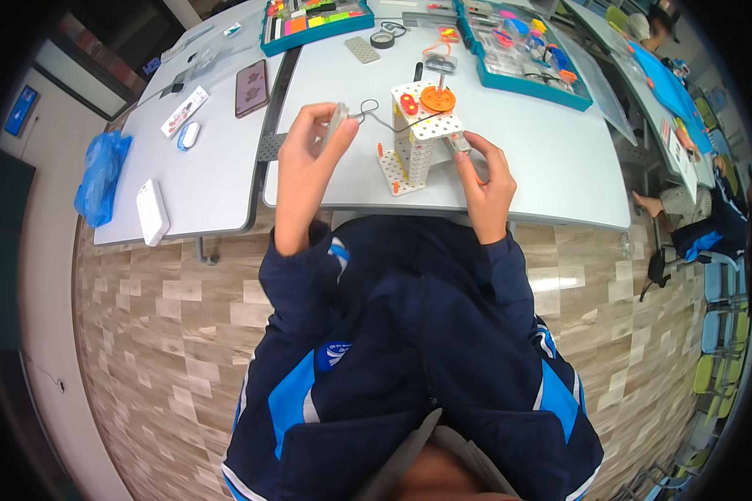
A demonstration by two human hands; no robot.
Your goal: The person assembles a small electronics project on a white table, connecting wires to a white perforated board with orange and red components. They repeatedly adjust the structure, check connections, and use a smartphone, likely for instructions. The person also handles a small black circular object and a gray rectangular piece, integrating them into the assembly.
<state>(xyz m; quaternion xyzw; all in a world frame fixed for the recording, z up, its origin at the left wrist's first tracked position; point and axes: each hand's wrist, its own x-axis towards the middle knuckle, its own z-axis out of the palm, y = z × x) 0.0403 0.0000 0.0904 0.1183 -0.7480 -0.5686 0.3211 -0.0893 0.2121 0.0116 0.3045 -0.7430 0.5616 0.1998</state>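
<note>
A white perforated building-kit model (415, 154) stands upright near the table's front edge. On its top plate sit an orange wheel (438, 99) and red round pieces (409, 104). My left hand (312, 154), left of the model, is closed on a small pale flat box (337, 122), its kind partly hidden by the fingers. A dark thin cable (380, 121) loops from beside that box across to the model's top. At the model's right side, my right hand (487, 185) pinches a small grey block (459, 144) under the top plate's edge.
Behind the model are teal parts trays (530, 90), a grey perforated plate (363, 50), black tape (383, 40) and a clear-cased part (440, 63). The left table bears a phone (252, 88), a white power bank (152, 212) and a blue bag (103, 179). Another person sits far right.
</note>
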